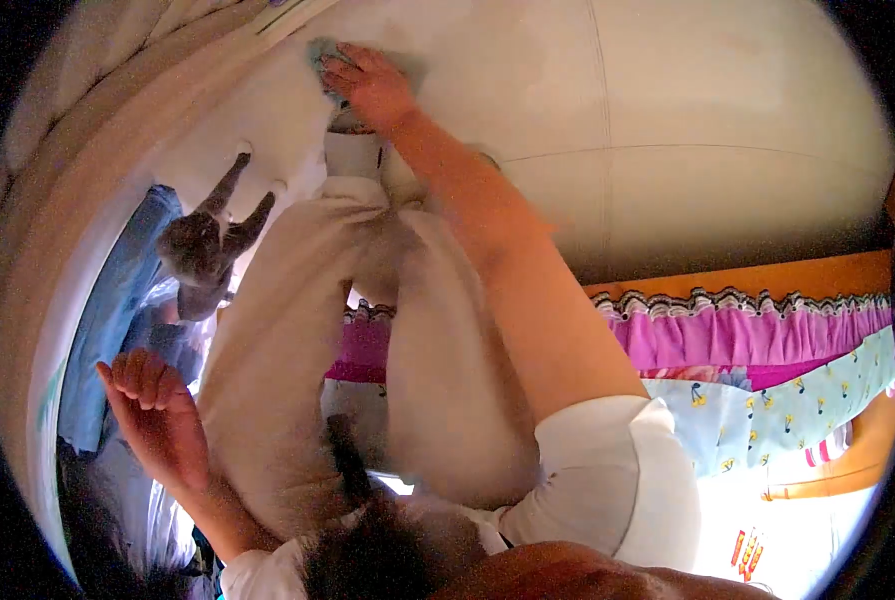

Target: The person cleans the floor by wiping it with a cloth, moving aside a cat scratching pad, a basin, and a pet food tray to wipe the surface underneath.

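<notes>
My right hand [372,85] presses down on a grey-green cloth [324,55] on the pale floor [707,90], close to my feet. Its fingers lie over the cloth, and part of the cloth is covered by them. To the left, my left hand [157,410] is raised beside my leg with the fingers curled in. Nothing shows in it. Between that hand and the cloth is a grey cat [197,245] with white paws, its forelegs stretched along the floor. My legs in light trousers [277,330] fill the middle of the view.
A purple ruffled bed skirt [737,335] with lace trim and a pale blue patterned sheet [767,410] hang at the right, by an orange wooden edge [747,280]. Blue denim fabric [117,310] hangs at the left, near a beige curtain-like cloth [77,150].
</notes>
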A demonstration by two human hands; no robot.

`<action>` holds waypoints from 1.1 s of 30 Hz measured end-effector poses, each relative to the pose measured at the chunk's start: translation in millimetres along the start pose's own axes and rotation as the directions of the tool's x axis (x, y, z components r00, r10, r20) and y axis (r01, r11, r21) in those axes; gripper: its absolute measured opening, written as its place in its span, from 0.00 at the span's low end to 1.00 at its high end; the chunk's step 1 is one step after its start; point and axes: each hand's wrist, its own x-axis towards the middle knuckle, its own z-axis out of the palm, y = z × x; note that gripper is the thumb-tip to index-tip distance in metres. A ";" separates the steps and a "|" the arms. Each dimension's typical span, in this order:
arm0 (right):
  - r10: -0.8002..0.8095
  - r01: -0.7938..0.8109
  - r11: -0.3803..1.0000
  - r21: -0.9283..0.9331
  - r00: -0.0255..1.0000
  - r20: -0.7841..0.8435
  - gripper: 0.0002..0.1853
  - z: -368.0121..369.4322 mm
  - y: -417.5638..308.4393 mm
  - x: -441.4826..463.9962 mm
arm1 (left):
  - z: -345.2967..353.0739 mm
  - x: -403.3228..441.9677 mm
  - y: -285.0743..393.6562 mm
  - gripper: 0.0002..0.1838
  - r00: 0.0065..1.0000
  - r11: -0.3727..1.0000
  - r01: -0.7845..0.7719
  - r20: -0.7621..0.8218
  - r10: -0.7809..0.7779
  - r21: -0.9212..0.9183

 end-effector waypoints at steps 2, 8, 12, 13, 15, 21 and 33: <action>0.020 -0.020 1.000 0.013 1.000 -0.019 0.22 9.4 -12.9 3.9 | -11.3 -3.6 1.1 0.19 0.996 0.999 -0.033 -0.079 0.033 0.001; 0.245 -0.243 0.967 0.073 0.819 -0.518 0.26 -148.7 79.3 -88.8 | -85.1 -15.7 -25.9 0.21 0.977 0.997 -0.062 -0.206 0.051 -0.047; 0.451 -0.664 0.742 0.087 0.400 -0.798 0.24 -258.7 144.1 -169.4 | -106.7 -25.7 -11.9 0.21 0.997 0.976 -0.046 -0.070 0.032 -0.212; 0.429 -0.694 0.718 0.056 0.378 -0.820 0.24 -263.2 145.2 -174.2 | -102.9 -33.2 -13.4 0.20 0.991 0.976 -0.108 -0.092 0.093 -0.187; 0.321 -0.665 0.739 -0.111 0.492 -0.809 0.23 -238.2 141.6 -167.8 | -93.9 -43.4 -17.2 0.20 0.994 0.964 -0.102 -0.059 0.090 -0.246; 0.152 -0.224 0.953 -0.205 0.936 -0.316 0.23 -114.1 36.6 -97.2 | -77.8 -46.1 -17.0 0.21 1.000 0.965 0.000 -0.013 -0.003 -0.264; 0.817 -0.278 0.529 0.802 -0.089 -0.570 0.22 -214.7 69.3 -215.3 | -72.1 -50.6 -19.8 0.20 0.993 0.919 0.114 0.064 -0.097 -0.378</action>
